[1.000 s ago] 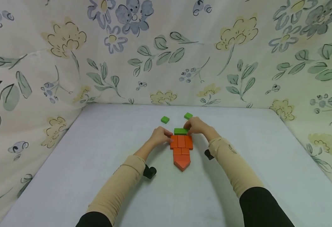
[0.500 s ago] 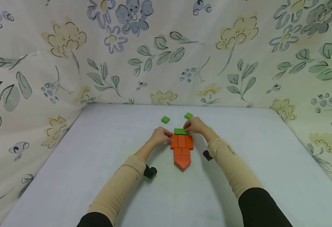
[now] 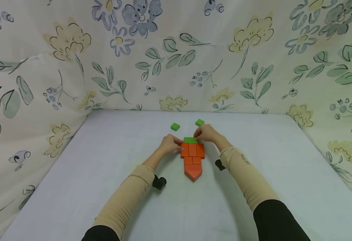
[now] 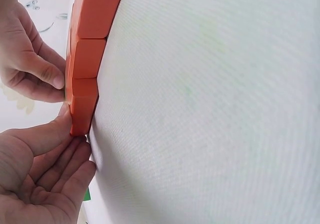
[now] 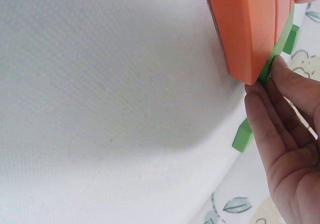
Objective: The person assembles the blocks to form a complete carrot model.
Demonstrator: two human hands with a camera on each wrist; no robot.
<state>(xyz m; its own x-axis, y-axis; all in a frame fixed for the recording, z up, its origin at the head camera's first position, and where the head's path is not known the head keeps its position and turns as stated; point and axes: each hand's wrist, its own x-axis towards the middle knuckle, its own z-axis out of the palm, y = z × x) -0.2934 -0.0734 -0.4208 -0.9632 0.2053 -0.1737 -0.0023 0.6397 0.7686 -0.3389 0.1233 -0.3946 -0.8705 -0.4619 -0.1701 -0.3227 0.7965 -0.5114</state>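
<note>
In the head view, orange blocks (image 3: 192, 149) lie together in an arrow shape, with the point (image 3: 193, 173) toward me. A flat green block (image 3: 189, 140) lies against their far edge. My right hand (image 3: 206, 133) pinches the green block's right end between thumb and fingers; the right wrist view shows this end of the green block (image 5: 265, 71) beside an orange block's corner (image 5: 243, 73). My left hand (image 3: 170, 144) holds the far left corner of the orange group. In the left wrist view, its thumb and fingertips meet the end of an orange block (image 4: 82, 116).
Two small green blocks lie beyond the group, one at left (image 3: 175, 127) and one at right (image 3: 199, 122), just behind my right hand. The white tabletop (image 3: 118, 144) spreads around them. Floral cloth (image 3: 176, 83) hangs along the back and sides.
The flat green block has shifted slightly toward me and left, up to the orange blocks, with my right hand on it. My left hand has barely moved.
</note>
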